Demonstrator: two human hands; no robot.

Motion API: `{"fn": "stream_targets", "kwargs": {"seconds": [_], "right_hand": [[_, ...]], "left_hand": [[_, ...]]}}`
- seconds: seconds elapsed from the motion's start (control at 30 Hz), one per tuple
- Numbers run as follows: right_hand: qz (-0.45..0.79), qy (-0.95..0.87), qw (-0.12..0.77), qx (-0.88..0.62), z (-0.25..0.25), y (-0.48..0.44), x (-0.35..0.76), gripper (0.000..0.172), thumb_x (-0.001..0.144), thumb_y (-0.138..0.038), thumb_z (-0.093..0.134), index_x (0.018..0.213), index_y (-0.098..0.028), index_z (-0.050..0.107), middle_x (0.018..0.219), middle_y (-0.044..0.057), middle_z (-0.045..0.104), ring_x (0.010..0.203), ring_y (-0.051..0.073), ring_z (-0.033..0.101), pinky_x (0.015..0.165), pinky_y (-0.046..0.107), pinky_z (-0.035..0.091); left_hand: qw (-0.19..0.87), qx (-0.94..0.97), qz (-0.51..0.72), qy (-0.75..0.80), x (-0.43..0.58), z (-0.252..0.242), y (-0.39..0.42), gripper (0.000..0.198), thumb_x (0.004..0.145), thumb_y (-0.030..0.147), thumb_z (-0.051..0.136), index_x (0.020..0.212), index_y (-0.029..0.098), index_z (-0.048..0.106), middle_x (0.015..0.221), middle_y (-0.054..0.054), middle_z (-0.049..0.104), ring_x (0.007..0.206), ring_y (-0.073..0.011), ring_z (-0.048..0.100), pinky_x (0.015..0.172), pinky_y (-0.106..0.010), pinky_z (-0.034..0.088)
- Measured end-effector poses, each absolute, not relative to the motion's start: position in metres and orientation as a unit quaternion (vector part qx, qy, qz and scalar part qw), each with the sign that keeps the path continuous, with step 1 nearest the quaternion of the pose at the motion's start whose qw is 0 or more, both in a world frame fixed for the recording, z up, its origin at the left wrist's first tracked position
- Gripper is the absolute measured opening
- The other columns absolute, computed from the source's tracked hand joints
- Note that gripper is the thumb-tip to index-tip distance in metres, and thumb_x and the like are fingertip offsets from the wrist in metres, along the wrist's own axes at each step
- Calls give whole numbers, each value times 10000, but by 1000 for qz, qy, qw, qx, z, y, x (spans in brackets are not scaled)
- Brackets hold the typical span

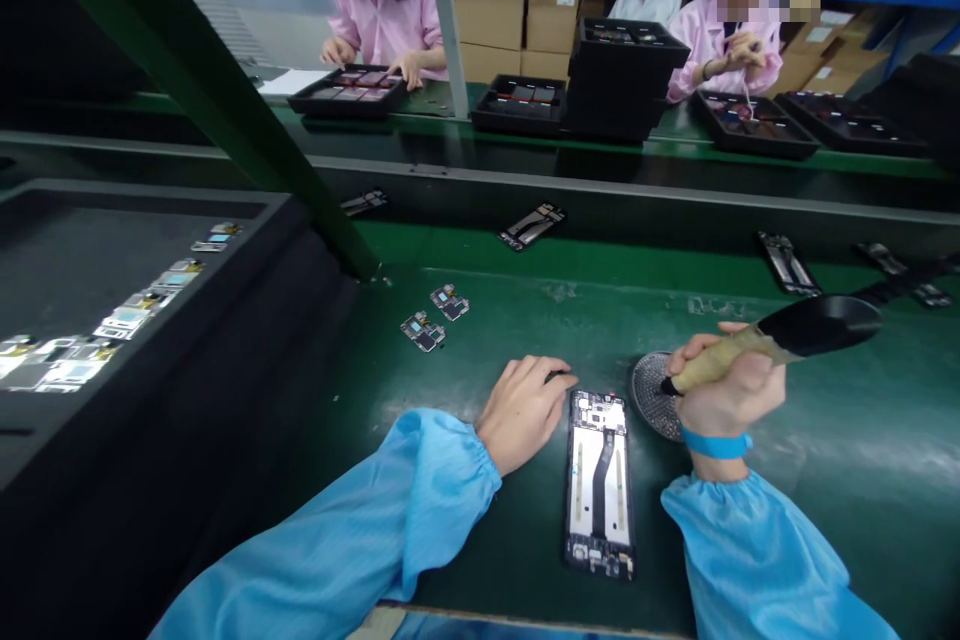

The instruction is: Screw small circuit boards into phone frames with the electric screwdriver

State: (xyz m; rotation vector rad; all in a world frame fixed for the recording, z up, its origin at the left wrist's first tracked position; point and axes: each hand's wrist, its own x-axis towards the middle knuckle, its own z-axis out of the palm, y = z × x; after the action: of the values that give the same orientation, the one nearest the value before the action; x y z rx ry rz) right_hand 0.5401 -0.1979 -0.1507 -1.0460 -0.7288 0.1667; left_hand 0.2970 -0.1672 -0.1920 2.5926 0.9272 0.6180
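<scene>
Head view: left hand (523,412) curled loosely at top-left corner of phone frame (599,482), fingertips pressing, nothing gripped. Right hand (726,388) fisted round screwdriver (757,345), tip over round screw dish (654,394) at 2 o'clock of frame. Keep frame pinned flat on desk (840,460), driver upright. Tray (112,320) at 9 o'clock holds rows of small boards.

Both arms wear loose light-blue sleeves with gathered cuffs — a blue wristband (716,443) circles the right wrist.

Head view, downward (close) over workbench (465,360)
</scene>
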Motion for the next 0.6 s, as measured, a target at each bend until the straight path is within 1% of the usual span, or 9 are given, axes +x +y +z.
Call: {"fn": "stream_targets", "kwargs": {"seconds": [0.07, 0.13, 0.2, 0.3, 0.37, 0.47, 0.6], "right_hand": [[84, -344, 807, -474, -146, -204, 541, 514, 932, -766, 628, 1017, -260, 657, 612, -19, 576, 404, 197, 508, 380, 328, 415], [97, -350, 814, -454, -141, -212, 535, 559, 938, -819, 596, 1066, -279, 670, 631, -21, 577, 434, 197, 511, 415, 345, 450], [145, -369, 809, -434, -139, -220, 523, 558, 954, -825, 601, 1135, -303, 677, 658, -15, 600, 461, 196, 521, 466, 366, 493], [249, -417, 775, -405, -141, -228, 495, 515, 973, -782, 606, 1161, -307, 673, 663, -19, 626, 450, 199, 532, 456, 358, 491], [286, -431, 756, -401, -146, -228, 478, 497, 962, -764, 633, 1153, -307, 664, 666, -27, 630, 451, 204, 553, 445, 354, 496], [294, -435, 753, -397, -153, -226, 465, 525, 930, -778, 678, 1139, -296, 661, 660, -35, 623, 441, 203, 555, 431, 352, 498], [295, -439, 753, -391, -157, -225, 464, 557, 929, -799, 674, 1155, -290, 661, 664, -33, 639, 440, 206, 562, 432, 361, 505]], "left_hand": [[162, 907, 214, 326, 298, -191, -168, 295, 1099, 122, 587, 1330, 231, 737, 1369, -68, 752, 1219, -258, 679, 1000, -449, 540], [163, 909, 207, 324, 300, -190, -168, 296, 1101, 126, 589, 1335, 234, 734, 1367, -62, 751, 1223, -254, 672, 1001, -444, 529], [164, 912, 197, 322, 301, -189, -168, 299, 1103, 131, 591, 1344, 239, 731, 1379, -58, 745, 1233, -253, 663, 1004, -442, 520], [163, 912, 184, 328, 303, -187, -168, 297, 1106, 138, 596, 1350, 243, 727, 1410, -56, 731, 1258, -251, 647, 1012, -441, 507], [163, 912, 178, 330, 303, -186, -168, 288, 1111, 146, 598, 1351, 244, 725, 1426, -54, 725, 1273, -251, 638, 1016, -438, 498], [160, 916, 173, 326, 303, -184, -169, 269, 1125, 168, 592, 1348, 241, 724, 1427, -54, 720, 1276, -251, 635, 1014, -434, 490], [155, 918, 167, 324, 303, -182, -169, 265, 1131, 175, 584, 1347, 243, 722, 1421, -65, 713, 1275, -250, 634, 1008, -428, 487]]}}
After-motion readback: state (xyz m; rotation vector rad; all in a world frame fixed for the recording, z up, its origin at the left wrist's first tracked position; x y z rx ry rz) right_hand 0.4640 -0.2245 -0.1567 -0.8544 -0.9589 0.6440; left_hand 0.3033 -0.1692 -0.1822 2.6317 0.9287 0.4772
